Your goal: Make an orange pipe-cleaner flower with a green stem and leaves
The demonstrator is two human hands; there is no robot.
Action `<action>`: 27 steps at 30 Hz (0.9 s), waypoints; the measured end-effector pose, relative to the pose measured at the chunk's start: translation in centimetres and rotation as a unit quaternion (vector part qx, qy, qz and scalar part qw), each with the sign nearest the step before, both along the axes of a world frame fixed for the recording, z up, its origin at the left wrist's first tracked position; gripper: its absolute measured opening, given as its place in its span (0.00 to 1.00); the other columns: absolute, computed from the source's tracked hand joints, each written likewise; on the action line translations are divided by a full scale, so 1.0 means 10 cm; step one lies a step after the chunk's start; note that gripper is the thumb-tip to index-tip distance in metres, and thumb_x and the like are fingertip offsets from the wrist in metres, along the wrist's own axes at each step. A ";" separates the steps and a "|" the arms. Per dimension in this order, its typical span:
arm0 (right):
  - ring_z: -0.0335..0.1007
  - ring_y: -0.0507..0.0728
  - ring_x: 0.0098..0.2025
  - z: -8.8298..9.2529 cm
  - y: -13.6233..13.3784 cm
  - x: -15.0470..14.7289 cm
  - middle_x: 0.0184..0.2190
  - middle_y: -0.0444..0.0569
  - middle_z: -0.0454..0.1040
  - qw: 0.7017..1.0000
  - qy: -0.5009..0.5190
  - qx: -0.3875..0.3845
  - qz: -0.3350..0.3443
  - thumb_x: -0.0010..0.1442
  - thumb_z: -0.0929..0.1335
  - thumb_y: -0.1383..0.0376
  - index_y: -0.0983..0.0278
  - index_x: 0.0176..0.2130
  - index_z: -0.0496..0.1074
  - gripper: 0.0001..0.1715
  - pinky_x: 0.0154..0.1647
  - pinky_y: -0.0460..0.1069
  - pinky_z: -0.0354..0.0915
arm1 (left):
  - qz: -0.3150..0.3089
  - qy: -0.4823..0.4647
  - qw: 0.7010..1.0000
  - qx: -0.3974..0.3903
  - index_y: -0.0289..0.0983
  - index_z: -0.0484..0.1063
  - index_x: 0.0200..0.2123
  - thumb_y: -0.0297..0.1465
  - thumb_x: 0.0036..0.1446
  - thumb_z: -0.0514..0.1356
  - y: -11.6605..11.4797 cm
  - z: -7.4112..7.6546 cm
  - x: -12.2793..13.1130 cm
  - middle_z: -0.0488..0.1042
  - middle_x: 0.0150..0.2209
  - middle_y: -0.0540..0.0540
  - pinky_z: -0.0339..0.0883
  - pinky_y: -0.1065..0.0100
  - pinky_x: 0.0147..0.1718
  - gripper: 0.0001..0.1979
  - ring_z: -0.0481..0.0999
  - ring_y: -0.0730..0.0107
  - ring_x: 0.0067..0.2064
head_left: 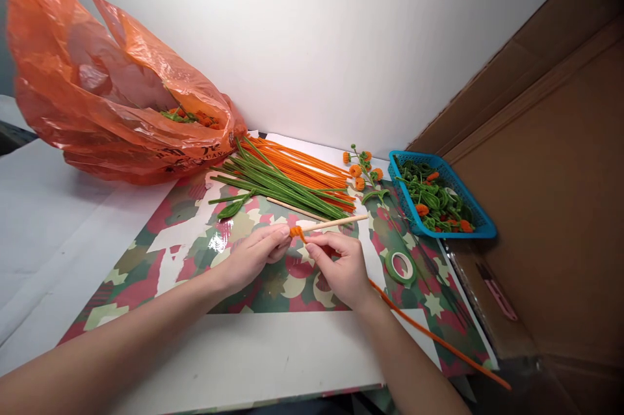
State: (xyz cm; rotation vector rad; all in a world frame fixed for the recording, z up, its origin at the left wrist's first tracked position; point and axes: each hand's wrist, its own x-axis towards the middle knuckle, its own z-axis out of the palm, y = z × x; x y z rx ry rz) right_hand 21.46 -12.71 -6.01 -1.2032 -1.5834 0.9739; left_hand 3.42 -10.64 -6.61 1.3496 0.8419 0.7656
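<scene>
Both hands meet at mid-table. The left hand (256, 257) is closed, its fingertips pinching the near end of the wooden stick (341, 222). The right hand (344, 268) is closed on the orange pipe cleaner (296, 231), which is coiled at that end. The stick's long axis points toward the right edge. The pipe cleaner's tail trails to the near right corner. Fingers partly hide the coil.

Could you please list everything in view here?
plastic bag: one, orange, back left
green pipe cleaners: bundle, green, mid-mat
orange pipe cleaners: bundle, orange, behind them
flower sprig: one, orange-green, left of basket
basket: one, blue, right
tape roll: one, green, on mat, right
mat: one, red-green, centre
wooden stick: one held, tan, at fingertips
long pipe cleaner: one, orange, coiled on stick
left hand: one, bare, pinching stick end
right hand: one, bare, gripping that cleaner
</scene>
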 end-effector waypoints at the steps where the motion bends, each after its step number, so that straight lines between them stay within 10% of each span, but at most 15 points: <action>1: 0.70 0.53 0.26 -0.01 0.00 0.01 0.26 0.47 0.78 1.000 0.006 -0.018 0.002 0.57 0.69 0.66 0.62 0.35 0.81 0.08 0.27 0.48 0.66 | -0.013 -0.023 1.000 -0.012 0.40 0.49 0.22 0.42 0.64 0.46 0.01 -0.01 -0.01 0.46 0.21 0.56 0.42 0.68 0.21 0.20 0.43 0.74 0.22; 10: 0.52 0.46 0.15 0.03 0.05 0.13 0.17 0.38 0.60 0.955 0.098 -0.267 0.078 0.45 0.76 0.52 0.65 0.24 0.72 0.20 0.13 0.44 0.54 | -0.168 -0.085 0.979 -0.080 0.39 0.51 0.22 0.45 0.62 0.51 0.06 0.00 -0.12 0.46 0.19 0.57 0.37 0.66 0.21 0.22 0.42 0.76 0.21; 27: 0.47 0.45 0.17 0.12 0.00 0.16 0.13 0.33 0.50 0.946 0.104 -0.283 0.117 0.36 0.80 0.58 0.65 0.18 0.68 0.22 0.18 0.45 0.51 | -0.344 0.026 0.938 -0.037 0.39 0.51 0.19 0.37 0.63 0.50 0.14 0.17 -0.22 0.49 0.18 0.54 0.45 0.66 0.22 0.21 0.48 0.74 0.21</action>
